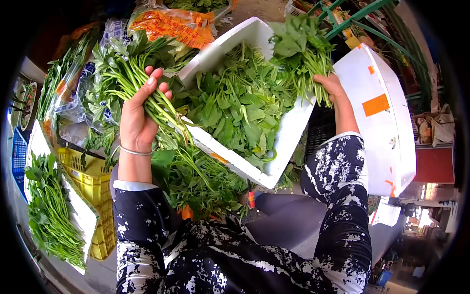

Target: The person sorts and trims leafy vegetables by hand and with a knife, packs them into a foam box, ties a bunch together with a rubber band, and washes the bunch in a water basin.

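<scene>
My left hand [138, 117], palm turned up and a metal bangle at its wrist, holds a bunch of long-stemmed leafy greens [122, 81], with the thumb across the stems. Some cut stem ends point down toward the box. At the right, my right hand [334, 89] grips the stems of a second leafy bunch [301, 46], its leaves facing up and away from me. Between the two hands is a white foam box [286, 147], tilted in view, with loose greens [245, 105] inside. The right bunch overlaps the box's far right corner.
More greens [200, 176] lie on the ground by my legs. At the left, a greens pile [51, 210] lies on a white foam lid [81, 215] beside yellow crates [100, 220]. Another foam box [379, 117] stands right. An orange-printed plastic bag [171, 25] lies behind.
</scene>
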`<action>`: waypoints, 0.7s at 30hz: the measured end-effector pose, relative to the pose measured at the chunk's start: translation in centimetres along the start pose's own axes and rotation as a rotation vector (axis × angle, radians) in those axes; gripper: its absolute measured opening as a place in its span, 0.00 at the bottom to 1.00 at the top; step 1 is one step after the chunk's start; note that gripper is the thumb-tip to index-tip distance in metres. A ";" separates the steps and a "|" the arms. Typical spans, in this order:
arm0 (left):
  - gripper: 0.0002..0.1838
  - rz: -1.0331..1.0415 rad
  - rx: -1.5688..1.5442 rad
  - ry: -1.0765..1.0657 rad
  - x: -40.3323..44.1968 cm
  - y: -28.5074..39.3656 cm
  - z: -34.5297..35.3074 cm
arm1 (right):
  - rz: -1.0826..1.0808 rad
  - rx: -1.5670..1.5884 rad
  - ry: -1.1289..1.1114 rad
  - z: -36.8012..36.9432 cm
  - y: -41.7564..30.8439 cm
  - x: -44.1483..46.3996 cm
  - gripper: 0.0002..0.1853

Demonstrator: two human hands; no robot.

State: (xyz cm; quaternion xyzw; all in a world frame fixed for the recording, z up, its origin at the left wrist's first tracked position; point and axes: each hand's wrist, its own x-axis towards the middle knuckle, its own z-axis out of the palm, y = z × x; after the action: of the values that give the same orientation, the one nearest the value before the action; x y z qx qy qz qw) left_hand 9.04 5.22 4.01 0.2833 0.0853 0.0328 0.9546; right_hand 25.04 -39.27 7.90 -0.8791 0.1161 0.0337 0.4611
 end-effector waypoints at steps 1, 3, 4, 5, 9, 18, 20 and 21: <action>0.18 0.000 -0.010 -0.009 0.0 0.0 0.0 | 0.013 0.066 -0.007 -0.8 -0.8 -0.8 0.20; 0.18 0.001 -0.043 -0.018 0.0 0.1 0.1 | 0.032 0.220 -0.106 -2.3 -1.7 -2.5 0.16; 0.17 0.003 -0.069 -0.019 -0.1 0.1 0.1 | 0.045 0.293 -0.158 -3.0 -1.9 -3.2 0.15; 0.17 0.001 -0.080 -0.020 -0.1 0.1 0.1 | 0.044 0.288 -0.154 -3.4 -1.9 -4.0 0.15; 0.15 0.009 -0.127 -0.060 0.0 -0.2 -0.4 | 0.140 0.701 -0.348 -1.7 -1.9 -9.8 0.17; 0.14 -0.020 -0.091 -0.060 -0.7 -0.3 -1.0 | 0.664 0.699 -0.578 8.3 7.0 -17.4 0.18; 0.14 -0.010 -0.075 -0.061 -0.7 -0.3 -1.3 | 0.607 0.670 -0.662 8.8 7.0 -18.1 0.18; 0.13 -0.004 -0.063 -0.047 -0.7 -0.3 -1.3 | 0.613 0.675 -0.661 8.8 6.9 -18.4 0.18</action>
State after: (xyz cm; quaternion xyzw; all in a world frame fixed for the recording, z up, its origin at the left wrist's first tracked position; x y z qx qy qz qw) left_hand 8.13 5.59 2.84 0.2537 0.0623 0.0270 0.9649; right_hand 6.03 -32.63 0.38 -0.5516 0.2199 0.4009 0.6976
